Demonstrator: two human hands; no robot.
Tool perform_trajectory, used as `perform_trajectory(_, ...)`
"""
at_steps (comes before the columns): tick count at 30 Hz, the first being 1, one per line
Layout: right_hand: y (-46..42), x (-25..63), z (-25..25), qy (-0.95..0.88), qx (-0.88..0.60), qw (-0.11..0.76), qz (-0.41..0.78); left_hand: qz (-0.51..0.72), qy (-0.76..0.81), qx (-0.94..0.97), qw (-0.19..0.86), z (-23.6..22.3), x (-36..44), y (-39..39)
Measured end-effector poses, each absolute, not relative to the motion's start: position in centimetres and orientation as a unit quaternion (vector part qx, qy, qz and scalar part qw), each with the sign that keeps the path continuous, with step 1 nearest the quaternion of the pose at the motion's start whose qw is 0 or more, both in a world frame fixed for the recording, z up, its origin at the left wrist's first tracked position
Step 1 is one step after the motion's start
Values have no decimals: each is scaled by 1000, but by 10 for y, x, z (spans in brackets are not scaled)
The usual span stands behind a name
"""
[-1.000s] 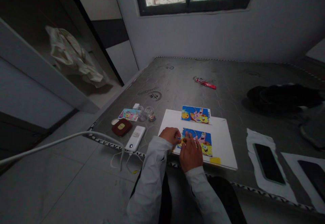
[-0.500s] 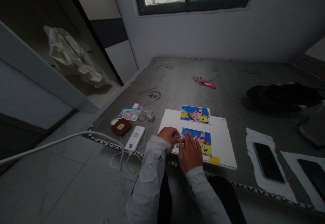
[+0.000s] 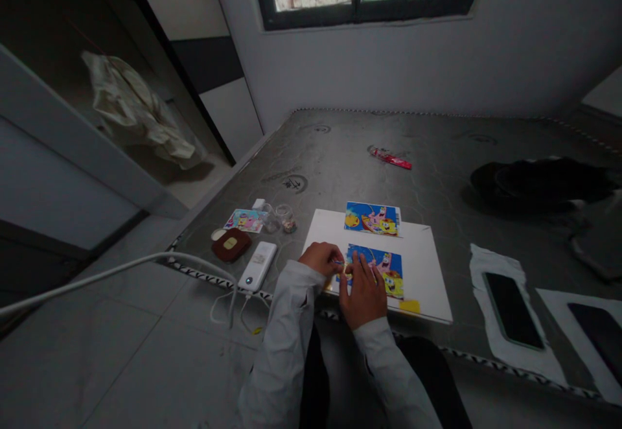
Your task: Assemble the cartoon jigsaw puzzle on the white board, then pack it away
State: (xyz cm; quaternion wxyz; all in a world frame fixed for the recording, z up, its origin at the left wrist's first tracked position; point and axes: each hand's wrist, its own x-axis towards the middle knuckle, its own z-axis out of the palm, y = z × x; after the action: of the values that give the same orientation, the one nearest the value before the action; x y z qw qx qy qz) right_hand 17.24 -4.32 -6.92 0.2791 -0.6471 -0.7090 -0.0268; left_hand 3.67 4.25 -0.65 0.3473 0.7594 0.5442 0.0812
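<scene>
Cartoon print (image 3: 375, 270) just past R hand (image 3: 364, 294) grip, L hand (image 3: 321, 258) at left edge.

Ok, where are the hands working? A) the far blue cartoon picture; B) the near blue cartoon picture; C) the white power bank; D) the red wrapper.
B. The left hand and right hand meet at the left edge of the near blue cartoon picture on the white rectangular board, clear of the far blue cartoon picture.
</scene>
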Motion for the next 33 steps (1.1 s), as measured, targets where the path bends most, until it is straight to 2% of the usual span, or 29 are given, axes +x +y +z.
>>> perform_trajectory(7,-43,173,-68,-708,-648,280,-22,80,536,761,357,-1,37,41)
perform_trajectory(14,-43,174,-64,-714,-647,268,-9,73,555,769,309,13,34,38)
perform_trajectory(23,-43,175,-66,-718,-647,258,6,57,568,763,303,10,32,40)
perform_trajectory(33,-44,173,-69,-704,-653,281,2,85,554,751,349,6,34,39)
